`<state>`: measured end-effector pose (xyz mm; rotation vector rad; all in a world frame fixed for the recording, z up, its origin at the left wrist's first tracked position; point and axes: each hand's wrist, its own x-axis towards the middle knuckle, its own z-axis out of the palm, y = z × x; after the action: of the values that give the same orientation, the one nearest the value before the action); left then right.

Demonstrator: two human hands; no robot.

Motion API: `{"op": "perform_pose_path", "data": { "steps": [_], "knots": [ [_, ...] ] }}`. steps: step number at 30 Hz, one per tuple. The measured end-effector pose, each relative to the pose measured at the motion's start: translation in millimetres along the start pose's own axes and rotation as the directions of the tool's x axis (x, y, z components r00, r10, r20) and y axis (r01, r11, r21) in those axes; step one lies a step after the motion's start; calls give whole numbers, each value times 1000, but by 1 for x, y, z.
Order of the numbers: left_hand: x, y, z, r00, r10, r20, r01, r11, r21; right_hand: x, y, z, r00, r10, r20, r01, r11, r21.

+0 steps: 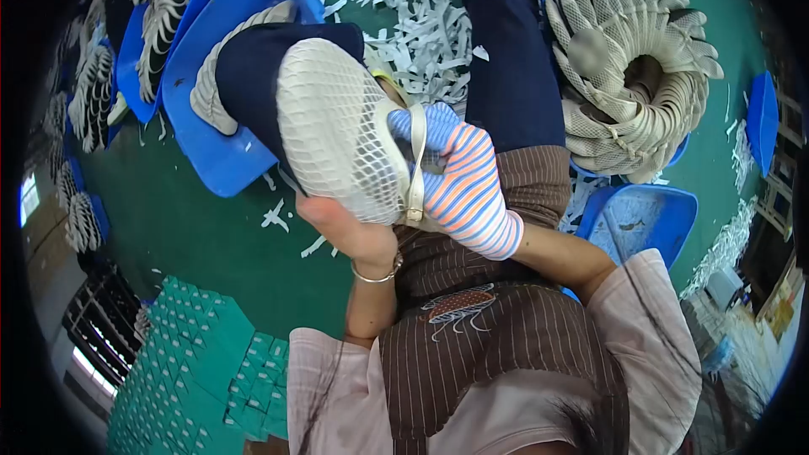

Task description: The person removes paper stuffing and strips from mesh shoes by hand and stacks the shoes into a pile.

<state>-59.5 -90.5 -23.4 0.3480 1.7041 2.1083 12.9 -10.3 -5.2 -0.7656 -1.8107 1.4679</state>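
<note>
A cream shoe [329,122] with a woven front and open mesh on its side is held up over my lap, its toe pointing up and left. My bare left hand [345,227] grips it from beneath at the lower edge, fingers mostly hidden behind the shoe. My right hand [468,185], in a striped glove, is closed at the shoe's opening beside the thin strap [416,160] and its small buckle. The glove's fingertips are partly inside the opening, and what they press on there is hidden.
A blue bin [211,126] with shoes stands at the left. Many cream shoes [590,50] are stacked in a ring at the upper right. A blue stool [645,219] is by my right elbow. Paper strips [413,25] and green boxes [185,362] lie around.
</note>
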Motion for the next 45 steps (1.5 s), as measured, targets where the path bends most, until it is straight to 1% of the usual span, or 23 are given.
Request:
{"op": "perform_pose_path", "data": {
  "steps": [1, 4, 6, 9, 11, 16, 19, 21, 23, 25, 26, 28, 30, 31, 33, 35, 36, 40, 41, 45],
  "knots": [
    [-3, -1, 2, 1000, 8, -18, -7, 999, 39, 0, 0, 0, 996, 84, 32, -87, 990, 107],
    [-14, 2, 6, 988, 116, 106, -138, 964, 226, -2, 10, 3, 971, 238, -4, -225, 924, 310],
    [-19, 2, 8, 980, 143, 141, -179, 941, 286, 0, 12, 5, 956, 294, 0, -273, 887, 372],
    [-27, -1, 14, 977, 186, 101, -210, 916, 342, 6, 13, -2, 948, 309, 83, -318, 885, 341],
    [-30, -3, 15, 976, 199, 87, -217, 908, 359, 6, 13, -4, 943, 315, 110, -333, 884, 327],
    [-34, -4, 16, 973, 209, 100, -231, 923, 308, 1, 11, -4, 948, 307, 80, -316, 892, 325],
    [-27, -1, 27, 964, 237, 120, -264, 912, 313, 1, 17, -4, 985, 173, 6, -171, 968, 181],
    [-24, -3, 19, 962, 240, 130, -270, 910, 316, -1, 19, 3, 991, 130, -17, -127, 983, 130],
    [-22, -4, 17, 966, 228, 124, -256, 920, 296, 4, 13, -2, 995, 54, 80, -48, 997, -67],
    [-20, -4, 13, 968, 220, 119, -246, 927, 284, 8, 10, -7, 982, -5, 189, 52, 967, -248],
    [-20, -5, 11, 969, 219, 117, -243, 929, 280, 10, 12, -9, 981, -6, 192, 54, 968, -246],
    [-21, -6, 8, 975, 177, 137, -206, 951, 230, 14, 20, -15, 959, -201, 199, 248, 935, -253],
    [-22, -5, 6, 978, 146, 150, -174, 965, 197, 17, 26, -17, 899, -387, 206, 431, 866, -253],
    [-21, -3, 8, 979, 136, 153, -164, 969, 186, 18, 26, -19, 898, -386, 210, 431, 867, -250],
    [-17, 3, 19, 998, 53, 27, -51, 996, -75, 24, 23, -23, 862, -412, 296, 486, 837, -251],
    [-11, 11, 30, 995, -61, -75, 31, 940, -341, 29, 19, -26, 817, -432, 383, 541, 805, -244],
    [-8, 14, 31, 995, -61, -82, 30, 941, -337, 30, 18, -26, 816, -432, 385, 540, 808, -238],
    [8, 28, 24, 975, -218, 35, 218, 928, -301, 36, 18, -25, 763, -426, 486, 504, 863, -35],
    [9, 27, 18, 975, -219, 31, 218, 929, -299, 34, 19, -20, 763, -424, 487, 501, 865, -32],
    [11, 27, 18, 937, -345, 55, 343, 878, -334, 30, 23, -24, 742, -394, 542, 469, 883, 1]
  ]
}}
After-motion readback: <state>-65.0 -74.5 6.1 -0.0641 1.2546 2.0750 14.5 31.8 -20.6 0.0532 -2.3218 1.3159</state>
